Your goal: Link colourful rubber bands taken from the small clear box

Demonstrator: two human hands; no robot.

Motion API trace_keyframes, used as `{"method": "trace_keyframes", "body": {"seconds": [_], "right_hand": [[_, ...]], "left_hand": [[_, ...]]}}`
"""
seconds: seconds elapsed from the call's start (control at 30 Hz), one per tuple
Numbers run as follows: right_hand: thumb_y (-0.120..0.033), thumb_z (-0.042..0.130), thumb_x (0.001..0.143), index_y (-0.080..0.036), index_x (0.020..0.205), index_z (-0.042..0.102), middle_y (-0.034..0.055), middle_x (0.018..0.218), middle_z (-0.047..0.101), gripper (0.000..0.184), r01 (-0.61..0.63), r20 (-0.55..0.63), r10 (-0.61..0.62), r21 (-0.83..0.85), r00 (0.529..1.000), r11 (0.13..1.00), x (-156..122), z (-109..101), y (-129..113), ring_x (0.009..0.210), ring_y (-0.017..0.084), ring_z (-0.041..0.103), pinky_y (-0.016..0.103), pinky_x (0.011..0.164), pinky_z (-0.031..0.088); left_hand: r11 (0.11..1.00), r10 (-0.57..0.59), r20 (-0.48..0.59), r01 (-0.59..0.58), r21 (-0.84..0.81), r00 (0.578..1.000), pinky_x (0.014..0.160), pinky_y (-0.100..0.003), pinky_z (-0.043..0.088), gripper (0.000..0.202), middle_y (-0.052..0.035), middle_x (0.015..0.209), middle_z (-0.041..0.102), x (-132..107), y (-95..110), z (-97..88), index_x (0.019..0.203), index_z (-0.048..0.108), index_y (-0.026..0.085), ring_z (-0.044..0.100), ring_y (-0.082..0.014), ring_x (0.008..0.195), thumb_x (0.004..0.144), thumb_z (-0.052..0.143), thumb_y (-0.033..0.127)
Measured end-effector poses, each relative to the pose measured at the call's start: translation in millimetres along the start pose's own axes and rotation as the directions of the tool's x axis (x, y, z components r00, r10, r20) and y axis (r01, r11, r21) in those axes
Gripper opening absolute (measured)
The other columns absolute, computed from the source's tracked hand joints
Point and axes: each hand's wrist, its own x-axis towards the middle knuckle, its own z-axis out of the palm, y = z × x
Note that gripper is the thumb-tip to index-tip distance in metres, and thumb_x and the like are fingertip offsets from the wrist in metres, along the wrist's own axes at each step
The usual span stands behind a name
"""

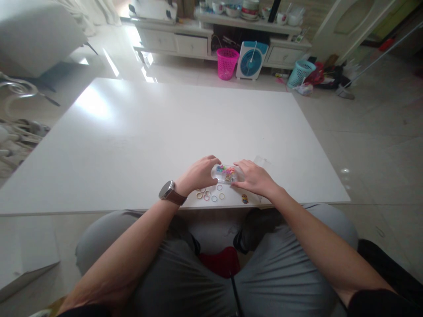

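Near the front edge of the white table (185,123), a small clear plastic box (220,175) lies between my two hands. Small colourful pieces (229,170) show inside it, too small to name. My left hand (203,173), with a watch (168,189) on its wrist, grips the box's left end between thumb and fingers. The right end is gripped the same way by my right hand (254,177). Several thin coloured rings (207,193) lie just in front of the box, some partly behind my left wrist. A small yellow and blue cartoon figure (245,199) rests below my right hand.
A clear, flat plastic piece (261,161) lies beyond my right hand. Past the table's far edge stand a pink basket (227,64), a blue and white fan (251,60), a light blue basket (300,74) and a white cabinet (158,40).
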Motion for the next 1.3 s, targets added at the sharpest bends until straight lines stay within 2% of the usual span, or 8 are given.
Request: {"method": "trace_keyframes", "body": {"seconds": [0.13, 0.37, 0.53, 0.77, 0.93, 1.3], "right_hand": [[-0.04, 0.072, 0.087, -0.018, 0.137, 0.056, 0.0135, 0.134, 0.066, 0.057, -0.014, 0.044, 0.012, 0.054, 0.999, 0.998, -0.1, 4.4, -2.1, 0.122, 0.03, 0.062, 0.041, 0.1, 0.051], [-0.04, 0.072, 0.088, -0.02, 0.143, 0.054, 0.0122, 0.141, 0.064, 0.061, -0.063, 0.085, 0.057, 0.066, 0.995, 0.996, -1.0, 2.6, -2.6, 0.125, 0.032, 0.063, 0.043, 0.103, 0.052], [-0.036, 0.072, 0.089, -0.018, 0.15, 0.047, 0.0155, 0.153, 0.053, 0.069, -0.077, 0.085, 0.071, 0.066, 0.994, 0.995, 0.0, 8.3, 0.9, 0.133, 0.032, 0.058, 0.043, 0.106, 0.05], [-0.042, 0.071, 0.091, -0.019, 0.147, 0.049, 0.0183, 0.137, 0.064, 0.065, -0.089, 0.111, 0.083, 0.047, 0.99, 0.995, 2.1, 11.5, 5.4, 0.129, 0.032, 0.058, 0.043, 0.103, 0.049], [-0.043, 0.07, 0.091, -0.018, 0.147, 0.048, 0.0183, 0.135, 0.064, 0.065, -0.074, 0.124, 0.07, 0.033, 0.99, 0.997, 2.2, 10.0, 5.7, 0.127, 0.032, 0.059, 0.042, 0.102, 0.049], [-0.042, 0.068, 0.092, -0.018, 0.148, 0.047, 0.0174, 0.133, 0.065, 0.064, -0.066, 0.118, 0.062, 0.027, 0.991, 0.997, 1.5, 9.4, 3.5, 0.126, 0.032, 0.058, 0.041, 0.1, 0.049]], "left_hand": [[0.997, -0.045, 0.044, 0.042, 0.063, 0.998, 0.104, -0.04, 0.05, 0.06, -0.0139, 0.133, 0.065, -0.9, -8.8, 8.6, 0.132, 0.06, 0.016, 0.063, -0.0288, 0.12, 0.074, 0.074, 0.02], [0.992, -0.073, 0.085, 0.064, 0.106, 0.994, 0.097, -0.038, 0.052, 0.051, -0.0109, 0.122, 0.072, 2.3, -13.7, 12.4, 0.124, 0.066, 0.018, 0.067, -0.0281, 0.112, 0.077, 0.081, 0.028], [0.988, -0.105, 0.09, 0.093, 0.12, 0.99, 0.096, -0.039, 0.052, 0.055, -0.0119, 0.121, 0.073, 3.8, -11.9, 9.4, 0.129, 0.065, 0.018, 0.067, -0.0288, 0.111, 0.078, 0.081, 0.03], [0.988, -0.094, 0.115, 0.079, 0.131, 0.989, 0.09, -0.038, 0.052, 0.052, -0.0124, 0.113, 0.075, 3.6, -8.1, 4.5, 0.125, 0.067, 0.016, 0.069, -0.0282, 0.103, 0.081, 0.079, 0.039], [0.991, -0.096, 0.088, 0.087, 0.102, 0.991, 0.09, -0.037, 0.051, 0.051, -0.0115, 0.113, 0.075, 2.7, -9.6, 7.5, 0.123, 0.068, 0.019, 0.069, -0.0273, 0.104, 0.079, 0.081, 0.039], [0.992, -0.101, 0.08, 0.095, 0.08, 0.992, 0.093, -0.039, 0.051, 0.058, -0.0126, 0.118, 0.074, 2.3, -13.6, 10.8, 0.13, 0.066, 0.017, 0.068, -0.0281, 0.107, 0.079, 0.081, 0.04]]}}
